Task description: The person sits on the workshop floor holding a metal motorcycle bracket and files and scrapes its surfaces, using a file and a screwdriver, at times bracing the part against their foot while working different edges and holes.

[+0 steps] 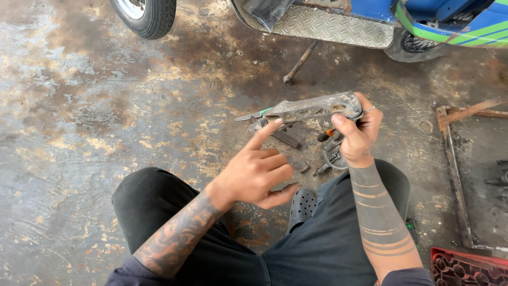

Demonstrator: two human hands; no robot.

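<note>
Your right hand (359,135) gripped the bracket (312,108) by its right end, held level above the floor (79,106) for inspection. Left hand (256,172) open, index finger touching its underside.

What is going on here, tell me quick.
A person squats on a stained concrete floor. The right hand grips one end of a long, grimy metal bracket and holds it level above a small pile of tools and parts. The left hand has its index finger stretched out, touching the bracket's underside near the other end. A scooter's footboard and tyre stand just beyond.
</note>
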